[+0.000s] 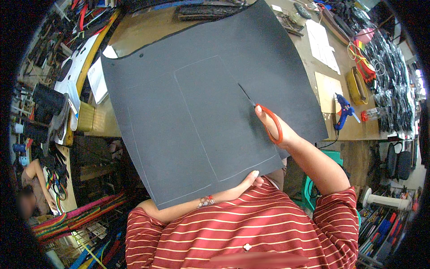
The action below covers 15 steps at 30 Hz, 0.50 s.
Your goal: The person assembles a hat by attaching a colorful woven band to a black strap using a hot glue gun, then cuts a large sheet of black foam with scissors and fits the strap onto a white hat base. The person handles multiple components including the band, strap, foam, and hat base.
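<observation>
A large dark grey sheet (152, 103) with white chalk lines spreads over the table and reaches to my body. My right hand (267, 120) is closed round the orange handles of a pair of scissors (246, 93). Their narrow blade lies along the chalk line on the right part of the sheet, its tip pointing away from me. Whether a second blade is under the sheet, I cannot tell. My left hand (250, 181) grips the sheet's near edge, thumb on top and other fingers partly hidden. A beaded bracelet (206, 201) circles the left wrist.
On the table's right are a blue glue gun (344, 111), a yellow oval container (357, 87) and white papers (320, 45). Shiny black packets (392, 85) pile up beyond. A yellowish bin (85, 116) stands left. Another person's arm (42, 179) shows far left.
</observation>
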### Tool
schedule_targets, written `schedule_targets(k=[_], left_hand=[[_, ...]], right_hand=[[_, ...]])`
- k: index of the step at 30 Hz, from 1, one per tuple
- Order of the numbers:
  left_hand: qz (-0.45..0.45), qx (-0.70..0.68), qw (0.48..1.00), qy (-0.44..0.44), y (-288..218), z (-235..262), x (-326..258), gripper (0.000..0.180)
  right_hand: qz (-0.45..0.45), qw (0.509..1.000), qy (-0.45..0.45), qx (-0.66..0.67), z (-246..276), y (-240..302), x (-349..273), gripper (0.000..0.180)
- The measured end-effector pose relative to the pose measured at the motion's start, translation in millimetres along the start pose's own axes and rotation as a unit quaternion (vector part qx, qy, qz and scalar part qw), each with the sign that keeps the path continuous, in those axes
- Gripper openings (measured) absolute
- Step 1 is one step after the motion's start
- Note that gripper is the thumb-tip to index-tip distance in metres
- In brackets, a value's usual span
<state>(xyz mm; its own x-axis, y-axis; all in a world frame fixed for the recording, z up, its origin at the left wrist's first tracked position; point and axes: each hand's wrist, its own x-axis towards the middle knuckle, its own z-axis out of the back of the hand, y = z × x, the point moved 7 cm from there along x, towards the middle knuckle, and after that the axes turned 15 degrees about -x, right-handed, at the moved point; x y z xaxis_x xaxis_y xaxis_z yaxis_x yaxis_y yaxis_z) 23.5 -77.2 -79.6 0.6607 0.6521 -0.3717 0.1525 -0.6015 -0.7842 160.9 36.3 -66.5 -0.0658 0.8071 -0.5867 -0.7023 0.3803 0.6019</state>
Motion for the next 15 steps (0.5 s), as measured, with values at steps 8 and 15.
schedule_targets(k=[8,15], left_hand=[[-0.054,0.121,0.991,0.015,-12.2,-3.9,-2.4,0.028],[-0.037,0.108,0.994,0.000,-13.5,-6.0,-2.4,0.028]], right_hand=[[0.100,0.986,-0.054,0.124,7.9,24.8,8.8,0.083],[0.031,0.998,0.015,0.060,-0.2,-0.1,25.8,0.096]])
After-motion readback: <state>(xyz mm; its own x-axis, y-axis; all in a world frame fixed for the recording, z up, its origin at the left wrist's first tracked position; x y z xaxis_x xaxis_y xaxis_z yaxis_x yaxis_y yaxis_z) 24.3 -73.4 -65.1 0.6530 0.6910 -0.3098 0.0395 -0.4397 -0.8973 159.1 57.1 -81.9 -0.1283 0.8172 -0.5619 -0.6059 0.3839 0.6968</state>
